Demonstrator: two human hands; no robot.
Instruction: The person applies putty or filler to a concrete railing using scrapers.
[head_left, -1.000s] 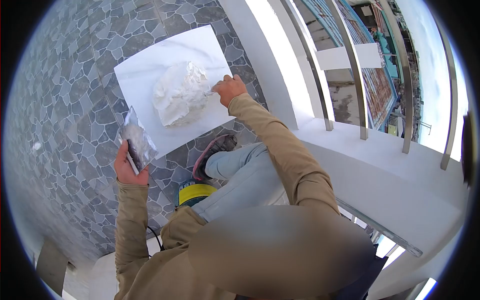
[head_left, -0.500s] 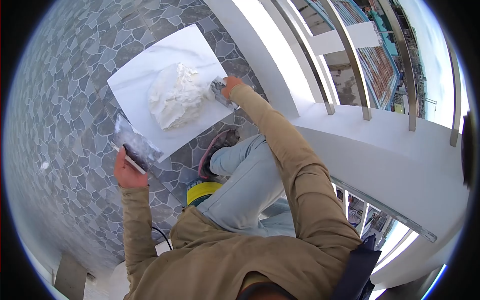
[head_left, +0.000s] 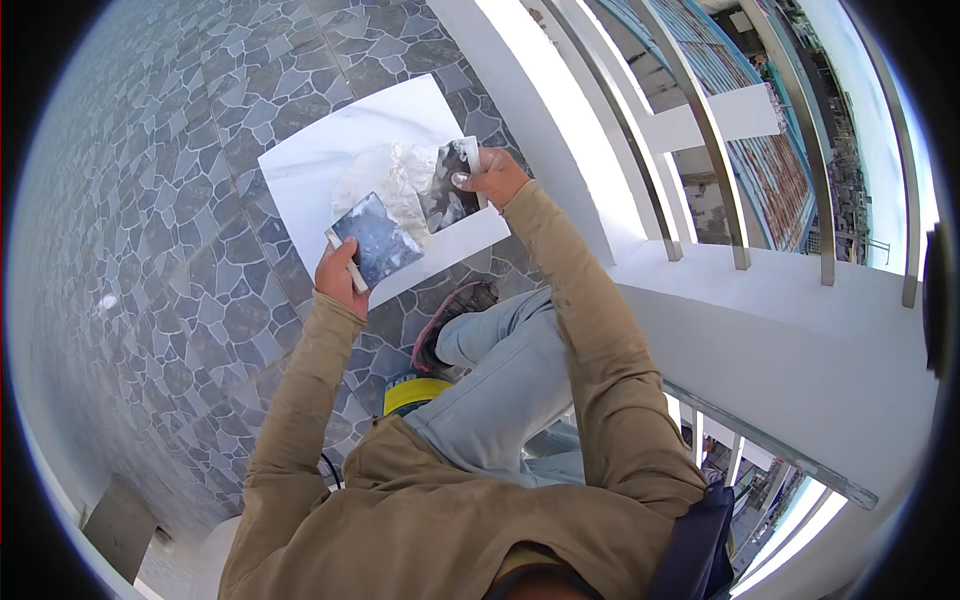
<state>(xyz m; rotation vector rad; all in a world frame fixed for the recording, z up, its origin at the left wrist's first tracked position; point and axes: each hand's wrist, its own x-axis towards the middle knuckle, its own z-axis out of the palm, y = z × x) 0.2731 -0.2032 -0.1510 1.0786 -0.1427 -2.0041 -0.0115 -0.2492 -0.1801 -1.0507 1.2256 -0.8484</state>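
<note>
A mound of white putty [head_left: 388,182] sits on a white marble-look slab [head_left: 310,160] on the floor. My left hand [head_left: 341,272] is closed round the pale edge grip of a wide putty knife [head_left: 376,243], whose grey blade is smeared with white and overlaps the mound's near left side. My right hand [head_left: 496,178] grips a second wide putty knife [head_left: 448,190], thumb on its face. Dark patches and white putty show on this blade, which overlaps the right side of the mound. The two blades face each other, a narrow gap between them.
Grey stone-pattern tiles [head_left: 190,240] make up the floor. To the right stand a white ledge [head_left: 700,260] and metal railing bars [head_left: 705,130], with rooftops beyond. My shoe [head_left: 452,318] and a yellow-banded object [head_left: 412,392] are just below the slab.
Both putty knives have moved in over the mound: the left one up and right from the slab's edge, the right one turned with its face showing. The view has shifted slightly.
</note>
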